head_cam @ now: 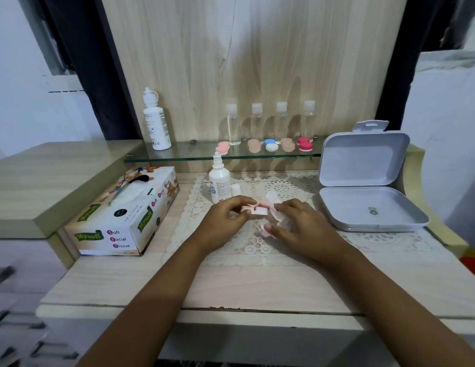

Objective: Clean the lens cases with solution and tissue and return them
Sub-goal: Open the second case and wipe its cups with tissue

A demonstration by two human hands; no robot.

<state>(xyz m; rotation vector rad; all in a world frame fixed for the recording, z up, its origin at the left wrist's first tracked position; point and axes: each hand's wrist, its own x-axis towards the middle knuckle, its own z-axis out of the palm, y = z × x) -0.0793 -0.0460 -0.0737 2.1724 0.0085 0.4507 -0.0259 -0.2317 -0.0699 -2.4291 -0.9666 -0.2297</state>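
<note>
A pink case [254, 210] is pinched in the left hand [225, 215] just above the mat [247, 247]. A tissue [273, 201] is gripped against its right end by the curled right hand [297, 223]. Both forearms are angled inward over the surface [257, 287].

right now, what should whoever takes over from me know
Left hand pinches the pink lens case over the lace mat.
Right hand holds a crumpled tissue against its right end.
Small solution bottle stands uncapped behind, cap beside it.
Five other cases sit on the glass shelf; whether cleaned, cannot tell.
Left: finish wiping, return this case to the shelf.
</note>
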